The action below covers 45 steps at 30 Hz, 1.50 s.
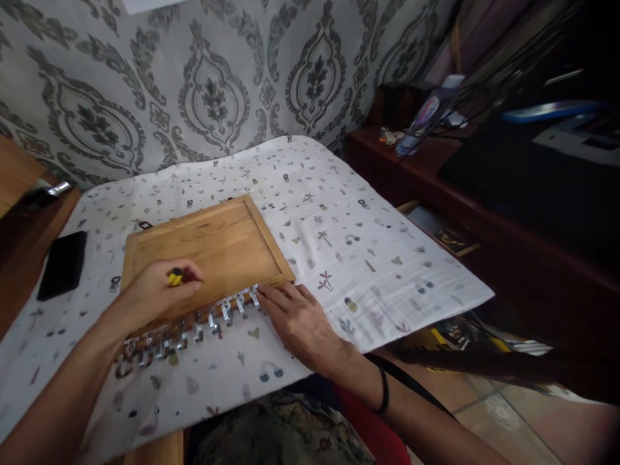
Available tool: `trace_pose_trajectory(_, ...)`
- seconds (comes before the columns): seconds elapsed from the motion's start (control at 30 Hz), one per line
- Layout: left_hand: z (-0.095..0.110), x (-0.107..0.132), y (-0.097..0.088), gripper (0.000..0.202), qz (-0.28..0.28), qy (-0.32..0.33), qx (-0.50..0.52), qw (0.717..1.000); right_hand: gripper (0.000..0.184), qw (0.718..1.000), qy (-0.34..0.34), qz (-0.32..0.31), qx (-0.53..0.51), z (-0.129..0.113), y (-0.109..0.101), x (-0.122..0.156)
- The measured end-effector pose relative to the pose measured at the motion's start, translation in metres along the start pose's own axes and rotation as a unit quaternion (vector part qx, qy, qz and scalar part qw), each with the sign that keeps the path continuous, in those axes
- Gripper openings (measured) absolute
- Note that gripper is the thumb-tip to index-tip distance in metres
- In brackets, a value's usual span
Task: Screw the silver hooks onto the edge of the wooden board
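A wooden board with a raised frame (pixel 208 242) lies flat on a patterned white cloth. Along its near edge runs a row of shiny metal hooks (pixel 213 320). Above the board's lower left part is my left hand (pixel 162 287), its fingers curled round a small yellow-and-black screwdriver handle (pixel 175 277); the shaft is hidden. My right hand (pixel 303 323) rests at the board's near right corner, with its fingertips closed on the last metal hook. The thumb is mostly out of sight.
A black phone (pixel 62 265) lies on the patterned white cloth (pixel 387 271) at left. On the right, a dark red desk (pixel 416 174) has an open drawer (pixel 438 229) and cables above it. Grey patterned fabric (pixel 213 84) hangs behind the table. Tools (pixel 460 336) sit low at right.
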<state>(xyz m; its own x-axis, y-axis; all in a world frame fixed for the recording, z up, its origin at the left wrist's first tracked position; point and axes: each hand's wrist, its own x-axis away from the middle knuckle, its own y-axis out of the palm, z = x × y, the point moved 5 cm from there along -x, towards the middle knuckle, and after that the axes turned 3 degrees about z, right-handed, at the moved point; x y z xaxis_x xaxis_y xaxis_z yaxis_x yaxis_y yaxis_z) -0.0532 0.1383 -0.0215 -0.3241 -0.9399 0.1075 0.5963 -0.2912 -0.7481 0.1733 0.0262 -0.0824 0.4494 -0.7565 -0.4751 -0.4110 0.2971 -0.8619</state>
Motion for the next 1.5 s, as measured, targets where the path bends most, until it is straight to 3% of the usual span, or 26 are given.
trace_pose_trajectory(0.03, 0.009, -0.003, 0.014, 0.029, -0.042, 0.022, 0.01, 0.999, 0.034, 1.0, 0.001, 0.0, 0.0, 0.0, 0.0, 0.0)
trace_pose_trajectory(0.1, 0.019, -0.009, 0.034, 0.026, -0.07, 0.038, -0.001, 0.997, 0.034, 1.0, 0.002, -0.004, -0.002, 0.001, 0.0, 0.0)
trace_pose_trajectory(0.23, 0.021, -0.017, 0.053, 0.018, -0.06, 0.081, -0.08, 0.992, 0.035, 1.0, -0.002, 0.006, -0.008, 0.001, -0.001, 0.001)
trace_pose_trajectory(0.43, 0.014, -0.016, 0.044, 0.021, -0.049, 0.095, -0.092, 0.99, 0.034, 1.0, 0.006, -0.005, -0.009, 0.001, -0.002, 0.001)
trace_pose_trajectory(0.57, 0.016, -0.012, 0.036, 0.021, -0.037, 0.142, -0.134, 0.98, 0.037, 1.0, 0.008, -0.011, -0.012, 0.001, -0.002, 0.0)
trace_pose_trajectory(0.73, 0.026, -0.003, 0.049, 0.04, -0.079, 0.238, -0.249, 0.936, 0.035, 1.0, 0.009, -0.008, -0.009, 0.0, -0.002, 0.0)
trace_pose_trajectory(0.9, 0.037, 0.001, 0.057, 0.034, -0.129, 0.256, -0.353, 0.891, 0.034, 1.0, 0.008, -0.013, -0.008, 0.0, -0.005, -0.001)
trace_pose_trajectory(1.03, 0.047, 0.002, 0.059, 0.033, -0.151, 0.253, -0.382, 0.876, 0.034, 1.0, 0.008, -0.016, -0.005, 0.0, -0.005, -0.001)
trace_pose_trajectory(1.13, 0.046, -0.001, 0.061, 0.033, -0.159, 0.224, -0.38, 0.883, 0.036, 1.0, 0.008, -0.022, -0.009, 0.001, -0.003, -0.001)
trace_pose_trajectory(1.23, 0.043, -0.005, 0.06, 0.028, -0.138, 0.206, -0.33, 0.911, 0.036, 1.0, 0.007, -0.015, -0.01, 0.0, -0.004, -0.001)
trace_pose_trajectory(1.4, 0.049, -0.007, 0.052, 0.017, -0.123, 0.146, -0.114, 0.975, 0.038, 1.0, 0.006, -0.021, -0.01, 0.0, -0.005, -0.001)
trace_pose_trajectory(1.5, 0.057, -0.008, 0.05, 0.023, -0.159, 0.081, 0.008, 0.984, 0.036, 1.0, 0.006, -0.023, -0.008, 0.0, -0.006, -0.001)
